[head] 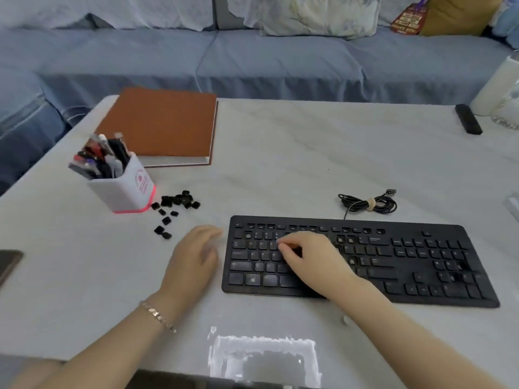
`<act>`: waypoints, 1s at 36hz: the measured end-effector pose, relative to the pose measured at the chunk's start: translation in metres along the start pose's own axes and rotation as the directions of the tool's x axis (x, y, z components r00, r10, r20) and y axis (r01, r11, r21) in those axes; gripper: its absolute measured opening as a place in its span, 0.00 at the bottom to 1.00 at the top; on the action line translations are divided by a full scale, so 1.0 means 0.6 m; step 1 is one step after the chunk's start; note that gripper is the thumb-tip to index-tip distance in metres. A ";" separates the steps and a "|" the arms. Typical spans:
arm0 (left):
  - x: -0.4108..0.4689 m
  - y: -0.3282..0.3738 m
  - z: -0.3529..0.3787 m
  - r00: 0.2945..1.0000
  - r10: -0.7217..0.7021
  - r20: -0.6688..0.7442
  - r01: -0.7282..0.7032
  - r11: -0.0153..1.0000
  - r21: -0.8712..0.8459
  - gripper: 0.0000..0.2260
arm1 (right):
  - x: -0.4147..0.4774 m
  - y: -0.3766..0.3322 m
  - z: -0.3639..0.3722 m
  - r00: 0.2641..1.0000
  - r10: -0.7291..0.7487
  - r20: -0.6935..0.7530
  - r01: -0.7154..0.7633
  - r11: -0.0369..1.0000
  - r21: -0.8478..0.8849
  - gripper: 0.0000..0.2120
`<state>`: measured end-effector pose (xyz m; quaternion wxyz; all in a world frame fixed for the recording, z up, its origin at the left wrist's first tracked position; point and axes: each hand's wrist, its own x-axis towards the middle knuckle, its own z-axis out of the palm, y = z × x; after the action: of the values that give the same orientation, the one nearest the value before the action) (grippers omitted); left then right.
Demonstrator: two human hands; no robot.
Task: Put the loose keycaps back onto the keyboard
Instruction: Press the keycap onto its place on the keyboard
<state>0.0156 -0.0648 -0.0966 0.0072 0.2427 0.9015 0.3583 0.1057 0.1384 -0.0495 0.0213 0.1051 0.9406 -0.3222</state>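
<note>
Black keyboard (407, 256) flat, some sockets bare; loose black keycaps (179, 200) scattered near far-left corner.

1 keyboard (421, 262), about 13 loose keycaps (178, 199), 1 pen cup (126, 189), 1 notebook (160, 124), 2 hands (193, 256) (314, 258)

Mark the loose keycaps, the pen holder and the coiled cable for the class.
loose keycaps (179, 199), head view, middle of the heap
pen holder (120, 192), head view, white front wall
coiled cable (362, 204), head view, bundled strands beside the tie
</note>
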 end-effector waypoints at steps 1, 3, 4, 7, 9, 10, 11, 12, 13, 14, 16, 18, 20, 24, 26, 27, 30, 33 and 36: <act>0.004 -0.018 -0.011 0.998 -0.063 -0.019 0.064 0.996 0.060 0.17 | 0.009 -0.012 0.008 1.000 -0.013 0.011 0.013 1.000 0.005 0.13; 0.011 -0.051 -0.031 0.984 -0.168 -0.062 0.176 0.971 0.163 0.20 | 0.026 -0.033 0.023 0.999 -0.025 0.025 0.024 1.000 0.019 0.13; 0.014 -0.063 -0.040 0.974 -0.214 -0.075 0.224 0.955 0.195 0.22 | 0.033 -0.043 0.030 0.999 -0.025 0.034 0.024 0.999 0.026 0.13; 0.025 -0.093 -0.061 0.951 -0.303 -0.059 0.309 0.924 0.225 0.24 | 0.054 -0.067 0.050 0.997 -0.036 0.066 0.034 0.999 0.027 0.13; 0.033 -0.107 -0.068 0.949 -0.314 -0.028 0.312 0.922 0.230 0.25 | 0.065 -0.083 0.060 0.996 -0.043 0.081 0.041 0.999 0.025 0.13; 0.038 -0.114 -0.069 0.949 -0.313 -0.020 0.310 0.926 0.216 0.24 | 0.071 -0.089 0.065 0.995 -0.048 0.089 0.046 0.999 0.025 0.13; 0.042 -0.119 -0.070 0.950 -0.311 -0.018 0.309 0.933 0.187 0.22 | 0.076 -0.096 0.070 0.994 -0.054 0.098 0.052 0.998 0.026 0.13; 0.047 -0.124 -0.072 0.954 -0.300 -0.024 0.300 0.942 0.148 0.20 | 0.082 -0.102 0.075 0.992 -0.060 0.110 0.057 0.998 0.027 0.13; 0.051 -0.128 -0.072 0.957 -0.288 -0.035 0.290 0.951 0.104 0.18 | 0.088 -0.107 0.080 0.990 -0.067 0.122 0.064 0.998 0.024 0.13; 0.055 -0.131 -0.072 0.960 -0.277 -0.044 0.279 0.958 0.069 0.15 | 0.093 -0.112 0.085 0.989 -0.075 0.130 0.073 0.997 0.022 0.13; 0.059 -0.135 -0.073 0.965 -0.256 -0.053 0.259 0.964 0.060 0.09 | 0.106 -0.121 0.094 0.986 -0.086 0.144 0.085 0.996 0.017 0.14; 0.060 -0.139 -0.074 0.969 -0.239 -0.058 0.243 0.965 0.101 0.05 | 0.121 -0.131 0.103 0.983 -0.092 0.161 0.091 0.996 0.011 0.14; 0.057 -0.142 -0.076 0.973 -0.226 -0.055 0.231 0.964 0.134 0.04 | 0.136 -0.141 0.113 0.977 -0.097 0.188 0.100 0.995 -0.007 0.14; 0.049 -0.148 -0.083 0.978 -0.205 -0.039 0.209 0.963 0.172 0.03 | 0.172 -0.160 0.140 0.970 -0.116 0.213 0.130 0.990 -0.055 0.14; 0.045 -0.151 -0.090 0.975 -0.218 -0.036 0.221 0.965 0.139 0.02 | 0.194 -0.168 0.155 0.967 -0.133 0.217 0.154 0.985 -0.082 0.15; 0.043 -0.150 -0.092 0.974 -0.224 -0.038 0.227 0.967 0.114 0.01 | 0.204 -0.171 0.159 0.965 -0.144 0.219 0.168 0.981 -0.094 0.15; 0.038 -0.160 -0.101 0.962 -0.267 -0.056 0.269 0.963 0.021 0.03 | 0.237 -0.191 0.171 0.952 -0.186 0.244 0.222 0.966 -0.130 0.16; 0.036 -0.162 -0.108 0.911 -0.400 -0.099 0.377 0.906 -0.195 0.05 | 0.263 -0.206 0.183 0.939 -0.204 0.278 0.257 0.951 -0.172 0.16; 0.039 -0.158 -0.115 0.794 -0.603 -0.069 0.504 0.719 -0.479 0.08 | 0.279 -0.210 0.198 0.928 -0.205 0.310 0.286 0.927 -0.242 0.14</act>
<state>-0.0591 -0.1580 -0.1034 0.0692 -0.0890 0.8232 0.5565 -0.0876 -0.0005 -0.0855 0.1278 -0.0652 0.9701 -0.1960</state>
